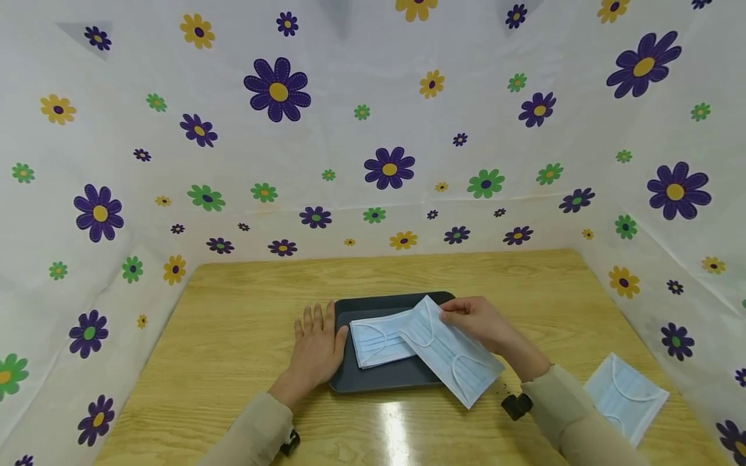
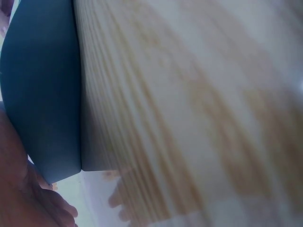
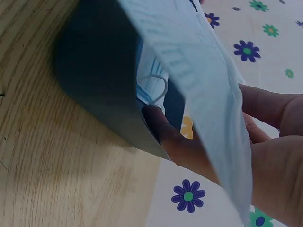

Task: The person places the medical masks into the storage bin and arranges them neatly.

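Observation:
A dark grey tray point(image 1: 373, 383) lies on the table with light blue pleated face masks point(image 1: 379, 342) in its left part. Over its right side, my right hand point(image 1: 480, 323) pinches a face mask point(image 1: 451, 362) near its upper right edge. This mask slants across the tray's front rim, ear loops facing up. In the right wrist view, one finger point(image 3: 165, 135) is behind the raised mask point(image 3: 203, 94), right at the tray wall. My left hand point(image 1: 315, 349) rests with fingers spread at the tray's left edge, thumb by the rim; the left wrist view shows it beside the tray's outer wall point(image 2: 42, 94).
Another face mask point(image 1: 626, 396) lies on the table at the right, partly behind the right sleeve point(image 1: 559, 408). The wooden table point(image 1: 245, 388) is enclosed at the back and sides by a white flower-patterned cloth point(image 1: 326, 149).

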{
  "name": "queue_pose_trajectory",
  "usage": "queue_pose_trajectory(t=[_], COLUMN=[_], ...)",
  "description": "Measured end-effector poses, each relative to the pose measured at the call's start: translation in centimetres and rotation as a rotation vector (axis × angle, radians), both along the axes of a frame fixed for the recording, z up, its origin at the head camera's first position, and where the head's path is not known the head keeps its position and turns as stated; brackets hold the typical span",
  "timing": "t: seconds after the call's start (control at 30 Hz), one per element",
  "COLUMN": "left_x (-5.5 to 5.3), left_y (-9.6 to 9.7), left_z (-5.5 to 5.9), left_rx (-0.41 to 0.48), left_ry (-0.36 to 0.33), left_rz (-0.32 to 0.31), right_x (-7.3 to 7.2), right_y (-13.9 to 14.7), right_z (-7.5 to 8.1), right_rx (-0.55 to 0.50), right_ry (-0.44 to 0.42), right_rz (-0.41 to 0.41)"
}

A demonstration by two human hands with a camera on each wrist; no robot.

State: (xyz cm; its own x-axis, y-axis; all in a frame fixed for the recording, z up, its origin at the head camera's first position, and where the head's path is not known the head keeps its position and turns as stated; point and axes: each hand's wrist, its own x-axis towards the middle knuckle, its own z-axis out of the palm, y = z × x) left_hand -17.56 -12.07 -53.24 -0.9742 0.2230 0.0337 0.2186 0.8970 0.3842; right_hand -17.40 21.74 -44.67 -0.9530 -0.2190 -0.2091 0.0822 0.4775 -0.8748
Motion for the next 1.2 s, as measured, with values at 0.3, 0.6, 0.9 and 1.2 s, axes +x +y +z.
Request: queue_pose_trajectory(t=[0.3,0.6,0.9,1.2], left_x=[0.0,-0.1,0.0,0.0], left_y=[-0.1,-0.1,-0.2,-0.1], left_z=[-0.3,-0.3,-0.2,-0.3], left_rx=[0.011,0.011,0.021,0.02], left_ry=[0.019,0.01,0.011,0.012], left_rz=[-0.006,0.003,0.003,0.006], right_x=[-0.1,-0.1,0.4,0.0], right_y=[-1.3,-1.8,-2.6,-2.9], right_z=[-1.2,-1.9,-1.0,-1.8], right_rx=[0.059,0.085,0.153,0.142], right_ry=[0.059,0.083,0.164,0.172], right_rz=[-0.017,-0.031,0.001,-0.003])
